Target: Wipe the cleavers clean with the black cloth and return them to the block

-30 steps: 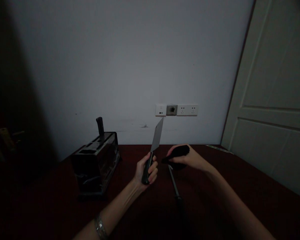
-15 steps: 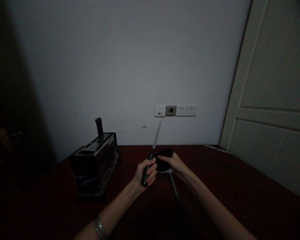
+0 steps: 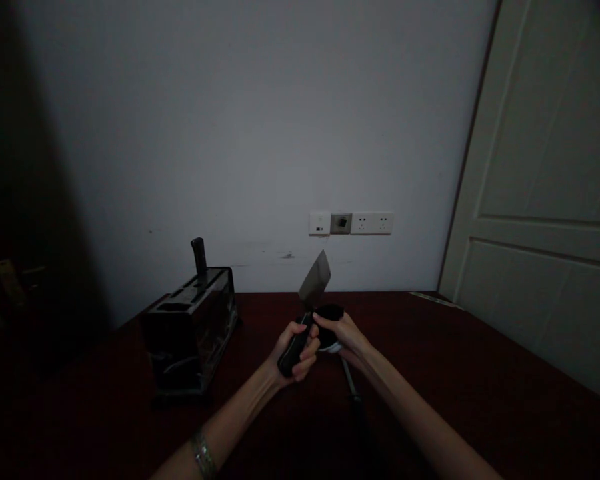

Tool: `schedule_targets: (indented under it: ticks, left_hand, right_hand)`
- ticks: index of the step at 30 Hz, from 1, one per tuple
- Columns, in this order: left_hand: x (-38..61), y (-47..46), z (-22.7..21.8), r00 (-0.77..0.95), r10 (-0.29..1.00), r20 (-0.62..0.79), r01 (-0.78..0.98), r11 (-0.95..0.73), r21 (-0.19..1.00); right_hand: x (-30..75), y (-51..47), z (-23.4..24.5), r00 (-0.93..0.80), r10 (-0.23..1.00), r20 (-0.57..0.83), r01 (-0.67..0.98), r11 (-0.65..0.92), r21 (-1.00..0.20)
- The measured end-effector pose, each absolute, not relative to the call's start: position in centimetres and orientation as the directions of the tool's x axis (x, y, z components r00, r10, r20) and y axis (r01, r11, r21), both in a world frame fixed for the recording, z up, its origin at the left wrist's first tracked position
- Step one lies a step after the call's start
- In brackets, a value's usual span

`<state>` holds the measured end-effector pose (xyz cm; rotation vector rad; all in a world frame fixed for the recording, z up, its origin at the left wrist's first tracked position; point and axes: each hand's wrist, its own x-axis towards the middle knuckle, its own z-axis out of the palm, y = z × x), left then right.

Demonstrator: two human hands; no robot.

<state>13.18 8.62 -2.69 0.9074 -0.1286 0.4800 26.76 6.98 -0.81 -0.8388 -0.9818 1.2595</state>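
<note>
My left hand (image 3: 299, 353) is wrapped round the black handle of a kitchen knife (image 3: 316, 279). The knife's broad blade points up and away, its flat face turned partly toward me. Beside it, my right hand (image 3: 349, 335) grips a black rounded thing with a pale lower edge (image 3: 329, 328); its kind is too dark to make out. The right thumb comes close to the knife's handle; whether they touch I cannot tell. Beneath the right hand, a thin metal rod-like tool with a dark handle (image 3: 350, 381) lies on the table, its upper end hidden.
On the left of the dark red table (image 3: 460, 373) stands a black knife block (image 3: 190, 333) with a black-handled knife (image 3: 199, 255) in it. Behind is a wall with sockets (image 3: 351, 223). A thin strip (image 3: 435, 299) lies near the back right edge, by a pale door (image 3: 545, 200).
The knife has turned in my left hand, so its blade shows its broad face instead of a narrow edge, and has dropped slightly. The right hand and black thing have shifted a little lower.
</note>
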Motion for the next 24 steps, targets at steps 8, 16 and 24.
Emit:
schedule_targets:
  ticks: [8,16,24]
  left_hand:
    - [12.7,9.4,-2.8,0.924,0.34,0.176,-0.336,0.501,0.797]
    - [12.1,9.7,-1.9,0.855,0.519,0.02,-0.221,0.328,0.919]
    - [12.8,8.5,-1.9,0.821,0.571,-0.001,-0.171,0.249,0.953]
  right_hand:
    - [26.9,7.3,-1.2,0.102,0.981,0.168,-0.26,0.189,-0.947]
    - [28.3,7.7,-0.5,0.166,0.959,0.23,-0.087,0.246,-0.965]
    - [29.2,8.1,-0.4,0.111,0.924,0.367,0.223,0.336,-0.915]
